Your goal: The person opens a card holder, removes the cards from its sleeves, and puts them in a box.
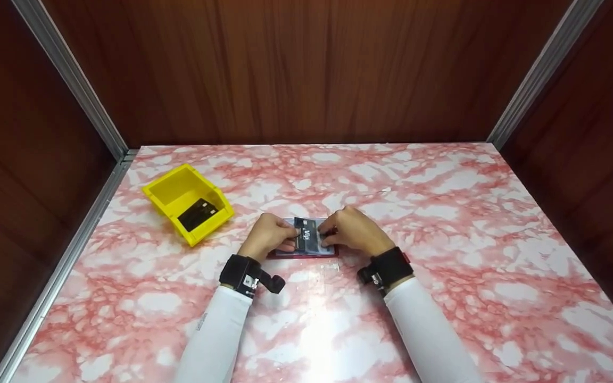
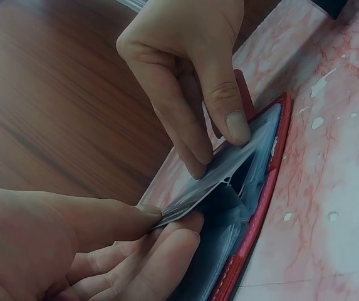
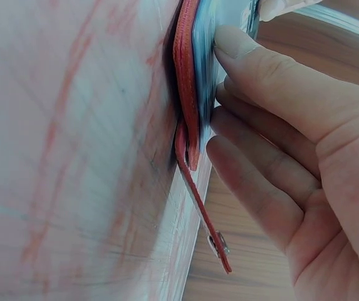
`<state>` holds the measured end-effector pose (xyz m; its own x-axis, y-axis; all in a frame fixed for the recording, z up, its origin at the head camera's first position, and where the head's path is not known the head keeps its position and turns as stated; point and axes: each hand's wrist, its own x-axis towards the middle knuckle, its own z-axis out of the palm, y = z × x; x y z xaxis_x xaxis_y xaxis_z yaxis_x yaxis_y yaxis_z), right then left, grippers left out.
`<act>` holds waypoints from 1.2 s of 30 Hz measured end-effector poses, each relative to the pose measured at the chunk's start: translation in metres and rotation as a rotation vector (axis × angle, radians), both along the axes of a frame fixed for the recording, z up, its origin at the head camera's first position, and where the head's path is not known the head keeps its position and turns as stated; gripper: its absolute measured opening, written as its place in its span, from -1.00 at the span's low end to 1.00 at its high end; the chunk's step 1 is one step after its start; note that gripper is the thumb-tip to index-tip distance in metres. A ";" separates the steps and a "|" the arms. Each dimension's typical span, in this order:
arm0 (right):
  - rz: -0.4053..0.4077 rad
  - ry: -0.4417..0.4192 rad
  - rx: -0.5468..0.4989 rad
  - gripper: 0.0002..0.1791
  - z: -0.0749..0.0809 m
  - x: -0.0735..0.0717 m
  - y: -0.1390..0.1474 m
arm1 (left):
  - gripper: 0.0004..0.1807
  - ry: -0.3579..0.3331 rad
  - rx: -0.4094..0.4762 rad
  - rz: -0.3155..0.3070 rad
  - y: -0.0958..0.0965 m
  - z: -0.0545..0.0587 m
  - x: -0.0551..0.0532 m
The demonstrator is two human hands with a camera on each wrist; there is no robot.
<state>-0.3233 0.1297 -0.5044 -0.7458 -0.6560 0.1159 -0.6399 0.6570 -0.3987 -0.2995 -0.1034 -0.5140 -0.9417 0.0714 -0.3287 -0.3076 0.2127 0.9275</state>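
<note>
A red card holder (image 1: pixel 312 256) with clear plastic sleeves (image 2: pixel 267 141) lies open on the table between the hands. My left hand (image 1: pixel 269 234) pinches the edge of a dark card (image 1: pixel 307 239) marked "Vip", thumb on top and fingers underneath. The card lies slanted over the sleeves, its far part by the right hand's fingers. On the holder's right side, my right hand (image 1: pixel 357 231) pinches a clear sleeve, its thumb on the upper face. How far the card sits inside that sleeve cannot be made out. A red strap with a metal snap (image 3: pixel 217 243) sticks out from the holder.
A yellow bin (image 1: pixel 173 186) stands to the left on the red-and-white marbled table (image 1: pixel 445 239), with dark cards (image 1: pixel 197 214) inside. Wood-grain panels (image 1: pixel 306 69) and metal corner posts (image 1: pixel 75 80) enclose the table's back and sides.
</note>
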 end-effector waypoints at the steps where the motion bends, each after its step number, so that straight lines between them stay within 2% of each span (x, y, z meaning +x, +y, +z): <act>1: -0.001 -0.001 -0.001 -0.79 0.000 0.000 0.000 | -0.80 0.002 0.001 0.000 0.000 0.000 0.000; 13: -0.002 0.021 0.013 -0.77 -0.001 0.001 0.001 | -0.80 0.003 0.020 -0.005 -0.003 -0.002 -0.002; 23: -0.009 0.001 0.014 -0.76 0.000 0.000 0.000 | -0.77 0.011 0.036 0.014 0.000 -0.004 -0.002; 36: 0.024 0.041 0.015 -0.81 0.002 0.002 -0.004 | -0.77 0.030 0.013 0.007 0.001 -0.004 -0.002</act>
